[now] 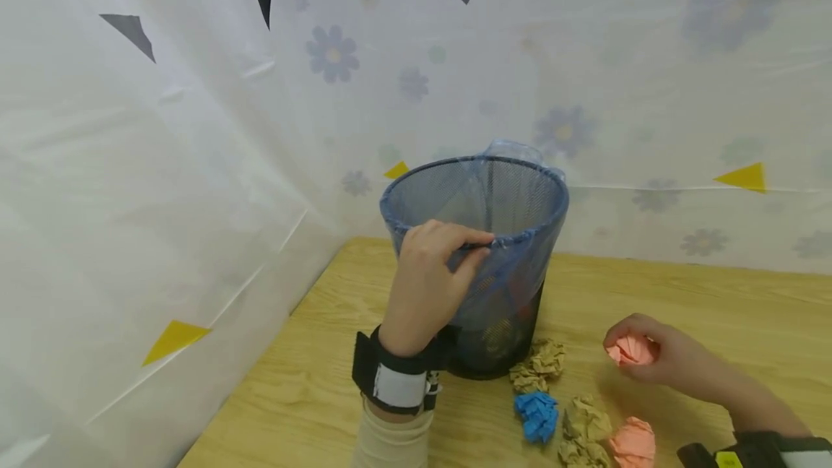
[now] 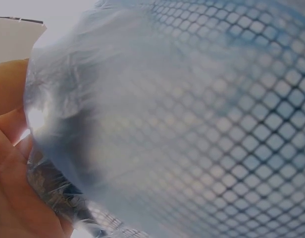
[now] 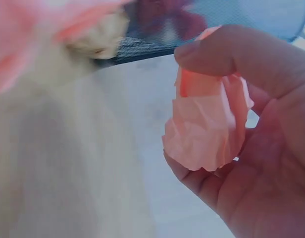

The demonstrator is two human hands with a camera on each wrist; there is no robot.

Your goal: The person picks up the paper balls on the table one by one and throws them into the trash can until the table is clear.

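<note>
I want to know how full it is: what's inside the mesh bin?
The mesh bin holds a blue bag liner. Dim shapes show low inside; liner and mesh hide what they are.

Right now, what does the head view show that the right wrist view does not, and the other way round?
Only the head view shows the left hand gripping the rim of the mesh bin with its blue liner, the loose paper balls on the wooden table (brown, blue and a second pink), and the flowered backdrop. Only the right wrist view shows, close up, the thumb and fingers curled round the creased pink paper ball. Both show the right hand holding that ball, with the bin nearby.
</note>
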